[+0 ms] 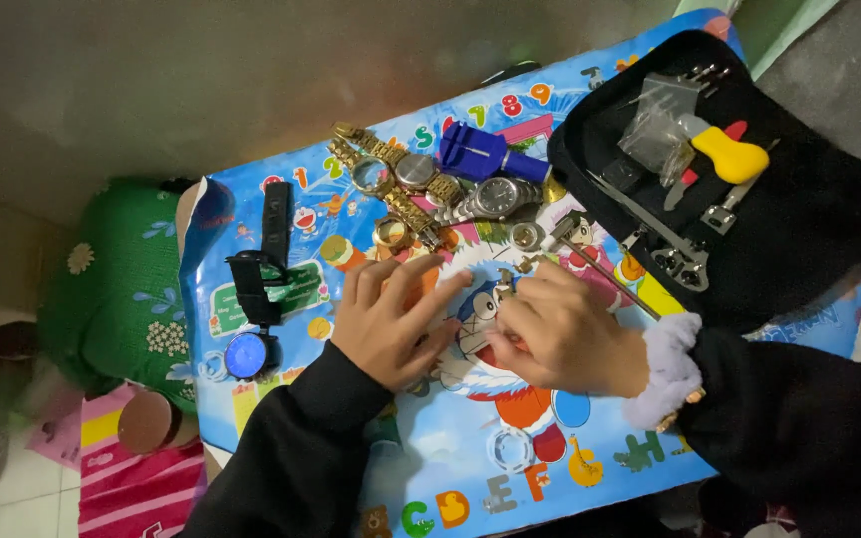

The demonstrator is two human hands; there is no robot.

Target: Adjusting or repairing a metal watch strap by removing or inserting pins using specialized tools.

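right now your left hand (391, 324) lies flat, fingers spread, on the mat (470, 458); your right hand (560, 334) pinches a small metal part (506, 290) at its fingertips. the black case (809, 229) holds tools, including a yellow-handled one (729, 154).

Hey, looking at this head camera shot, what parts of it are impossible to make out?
- Whatever small part sits between the left hand and right hand: covered by the fingers, too small.
- Tools in the black case: clear bag's contents blurred by glare, and the case's right side runs dark toward the frame edge.
- Picture on the colourful mat: middle hidden under both hands.
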